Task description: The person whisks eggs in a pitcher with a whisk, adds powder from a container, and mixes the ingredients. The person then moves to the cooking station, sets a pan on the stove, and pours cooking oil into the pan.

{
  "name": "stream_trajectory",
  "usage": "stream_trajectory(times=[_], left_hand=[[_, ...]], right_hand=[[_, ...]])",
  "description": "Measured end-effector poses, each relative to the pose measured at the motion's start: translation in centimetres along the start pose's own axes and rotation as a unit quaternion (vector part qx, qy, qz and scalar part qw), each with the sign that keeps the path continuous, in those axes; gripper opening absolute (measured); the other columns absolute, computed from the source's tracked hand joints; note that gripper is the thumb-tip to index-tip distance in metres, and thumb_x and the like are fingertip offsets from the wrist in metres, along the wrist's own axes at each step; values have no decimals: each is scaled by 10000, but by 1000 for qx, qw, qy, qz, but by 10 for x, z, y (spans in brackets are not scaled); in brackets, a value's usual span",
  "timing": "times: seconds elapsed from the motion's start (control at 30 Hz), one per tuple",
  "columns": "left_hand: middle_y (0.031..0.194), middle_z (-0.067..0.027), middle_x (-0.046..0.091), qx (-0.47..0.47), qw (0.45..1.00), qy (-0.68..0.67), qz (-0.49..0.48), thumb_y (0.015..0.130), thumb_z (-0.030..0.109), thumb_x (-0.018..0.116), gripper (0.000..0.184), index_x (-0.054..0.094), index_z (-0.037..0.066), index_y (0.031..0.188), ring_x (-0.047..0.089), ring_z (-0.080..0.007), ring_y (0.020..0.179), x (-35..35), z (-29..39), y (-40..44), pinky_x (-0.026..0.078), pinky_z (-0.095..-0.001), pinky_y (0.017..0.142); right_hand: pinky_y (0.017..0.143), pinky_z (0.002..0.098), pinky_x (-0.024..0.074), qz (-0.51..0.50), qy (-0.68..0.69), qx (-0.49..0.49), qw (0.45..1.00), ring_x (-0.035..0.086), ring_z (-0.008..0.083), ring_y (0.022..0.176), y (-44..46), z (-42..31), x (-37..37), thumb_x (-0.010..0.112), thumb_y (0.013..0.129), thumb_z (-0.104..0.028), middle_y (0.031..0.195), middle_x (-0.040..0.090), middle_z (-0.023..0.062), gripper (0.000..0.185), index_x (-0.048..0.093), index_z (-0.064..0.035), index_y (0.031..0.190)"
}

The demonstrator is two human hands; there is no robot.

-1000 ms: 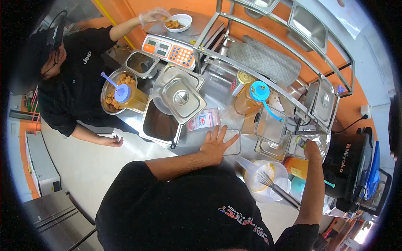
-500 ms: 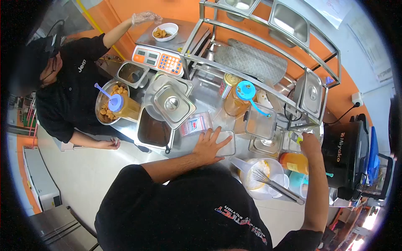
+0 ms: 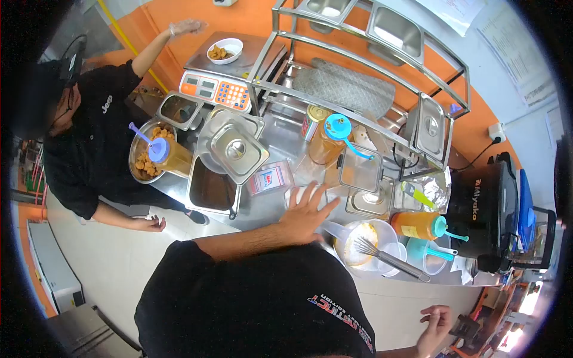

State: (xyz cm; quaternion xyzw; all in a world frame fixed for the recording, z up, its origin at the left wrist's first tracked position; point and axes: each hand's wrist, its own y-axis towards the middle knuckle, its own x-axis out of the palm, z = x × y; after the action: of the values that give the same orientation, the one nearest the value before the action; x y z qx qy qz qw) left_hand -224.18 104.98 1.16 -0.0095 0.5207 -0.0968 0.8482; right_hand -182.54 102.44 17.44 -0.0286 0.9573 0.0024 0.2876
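My left hand point(image 3: 305, 216) is spread over a clear plastic container point(image 3: 296, 197) near the counter's front edge; whether the palm touches it I cannot tell. To its right stands a white pitcher point(image 3: 353, 253) with pale mix inside and a whisk point(image 3: 388, 259) leaning in it. My right hand point(image 3: 436, 329) hangs low beyond the counter's edge, fingers loosely bent and apart, holding nothing. A green-handled tool point(image 3: 421, 195) lies by crumpled foil. Below it an orange sauce bottle point(image 3: 418, 226) rests on its side near a teal measuring cup point(image 3: 421, 249).
Left of me, a co-worker's gloved hand point(image 3: 186, 27) is raised near a white bowl point(image 3: 225, 51) on a scale point(image 3: 215, 89). Steel pans with lids point(image 3: 239, 152), a pump bottle point(image 3: 327, 143) and a metal rack point(image 3: 358, 89) crowd the counter. A black Miyako appliance point(image 3: 477, 215) stands right.
My right hand has let the area around the green-handled tool and dropped down past the counter edge. My left hand has shifted slightly. The co-worker's gloved hand has drawn back from the bowl.
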Motion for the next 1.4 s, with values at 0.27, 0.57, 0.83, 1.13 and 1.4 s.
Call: stream_trajectory(times=[0.27, 0.57, 0.83, 1.13, 1.4], left_hand=[[1220, -228, 543, 122, 965, -195, -124, 801, 340, 742, 636, 436, 22, 1259, 522, -372, 1158, 17, 24, 27, 417, -495, 937], [810, -228, 625, 160, 916, -313, -195, 802, 436, 736, 548, 493, 3, 1034, 630, -410, 782, 48, 21, 21, 480, -482, 710], [1017, -174, 564, 198, 947, -251, 9, 813, 405, 720, 459, 549, 46, 1043, 538, -343, 998, 13, -1, 18, 431, -424, 852], [1451, -245, 265, -19, 995, 99, -14, 712, 378, 802, 901, 324, 301, 1471, 339, -442, 1286, 23, -24, 19, 329, -589, 1015], [1420, -243, 276, -79, 985, 101, -113, 697, 363, 794, 897, 322, 314, 1459, 365, -426, 1246, 11, -23, 15, 357, -583, 941]], right_hand=[[598, 246, 471, -34, 86, 124, 988, 596, 139, 801, -10, 52, 90, 577, 934, -178, 1130, 547, 97, 474, 414, -50, 1360], [634, 264, 517, -30, 126, 92, 987, 591, 170, 872, 0, 60, 146, 548, 962, -285, 1238, 489, 162, 640, 239, -76, 1483], [570, 238, 520, 30, 146, 134, 980, 575, 141, 853, 0, 53, 161, 574, 961, -251, 1196, 493, 153, 641, 237, -80, 1478], [573, 240, 525, 39, 149, 124, 980, 585, 140, 812, -3, 56, 163, 586, 938, -154, 1209, 478, 158, 652, 238, -112, 1488], [590, 249, 533, 48, 145, 134, 979, 581, 159, 858, -4, 50, 167, 580, 938, -140, 1233, 472, 170, 651, 238, -131, 1491]])
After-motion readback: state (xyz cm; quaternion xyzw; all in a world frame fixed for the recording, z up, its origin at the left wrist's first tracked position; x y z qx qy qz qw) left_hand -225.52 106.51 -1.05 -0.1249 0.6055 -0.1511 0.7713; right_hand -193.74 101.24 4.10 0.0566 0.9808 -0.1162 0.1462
